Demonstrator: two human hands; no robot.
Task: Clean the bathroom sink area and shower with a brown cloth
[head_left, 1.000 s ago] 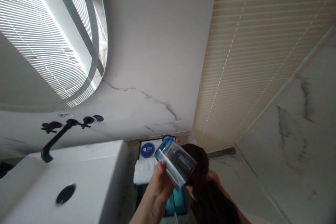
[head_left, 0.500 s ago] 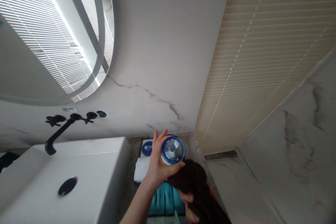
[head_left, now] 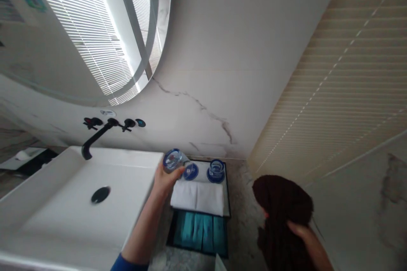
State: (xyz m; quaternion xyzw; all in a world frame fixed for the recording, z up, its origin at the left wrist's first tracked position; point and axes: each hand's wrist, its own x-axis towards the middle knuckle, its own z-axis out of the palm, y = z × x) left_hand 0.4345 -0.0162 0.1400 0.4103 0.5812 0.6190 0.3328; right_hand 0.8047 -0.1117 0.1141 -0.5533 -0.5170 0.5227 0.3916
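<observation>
Beside a white sink [head_left: 63, 207] — gripping a clear glass [head_left: 174, 160] in the left hand [head_left: 163, 183] and, apparently, a dark brown cloth [head_left: 281, 199] in the partly hidden right hand [head_left: 301, 231].

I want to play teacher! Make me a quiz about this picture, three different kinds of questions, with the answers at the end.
1. True or false: The left hand is holding the black faucet.
2. What does the right hand hold?
A) a comb
B) a dark brown cloth
C) a bottle
3. Fill in the colour: The white folded towel lies between the round blue discs and the ____ packets.

Key:
1. False; it holds a clear glass.
2. B
3. teal
</observation>
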